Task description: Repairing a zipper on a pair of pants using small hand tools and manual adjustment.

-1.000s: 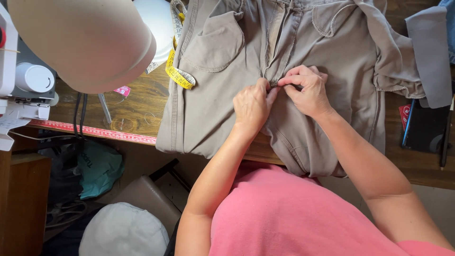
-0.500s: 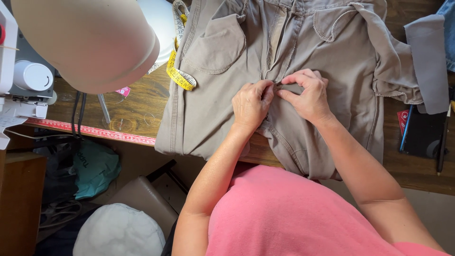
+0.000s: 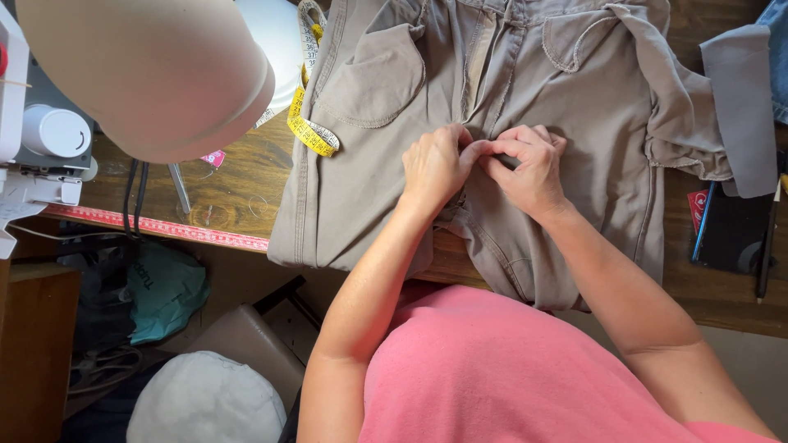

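A pair of khaki trousers [image 3: 377, 189] lies spread on a wooden table [image 3: 238, 184], legs hanging over the near edge. My left hand [image 3: 435, 164] and my right hand [image 3: 529, 168] meet at the centre seam below the fly, fingertips touching. Both pinch a fold of the khaki cloth there. A back pocket [image 3: 373, 78] lies flat to the left of my hands. What lies between my fingertips is hidden.
A yellow measuring tape [image 3: 308, 123] lies by the trousers' left edge. A beige lamp shade [image 3: 156, 70] hangs at top left over a white sewing machine [image 3: 37, 139]. A grey cloth [image 3: 743, 107] and a dark notebook with pens [image 3: 730, 230] lie at right.
Both hands stay pinched on the centre seam. The view has shifted slightly. The fingertips have drawn closer together on the fold.
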